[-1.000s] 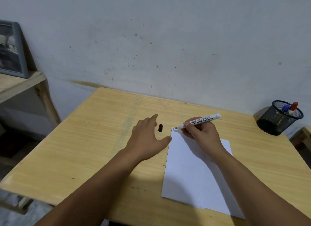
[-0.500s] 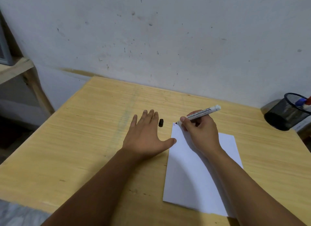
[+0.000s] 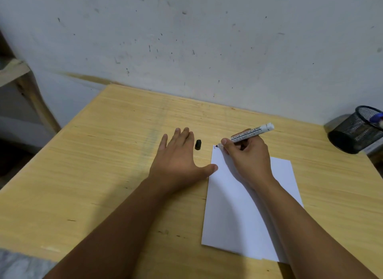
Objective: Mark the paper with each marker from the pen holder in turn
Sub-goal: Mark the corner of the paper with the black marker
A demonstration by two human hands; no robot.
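Observation:
A white sheet of paper lies on the wooden table. My right hand grips a white marker, its dark tip touching the paper's far left corner beside short red and blue marks. My left hand rests flat on the table with fingers spread, its thumb touching the paper's left edge. The marker's black cap lies on the table just right of my left fingertips. A black mesh pen holder stands at the far right with a blue-capped marker inside.
A white scuffed wall runs along the table's far edge. A wooden shelf frame stands to the left of the table. The pen holder sits close to the table's right edge.
My left hand settled flat on the table with its thumb on the paper's edge. The marker tip came down onto the paper's corner. The view shifted right.

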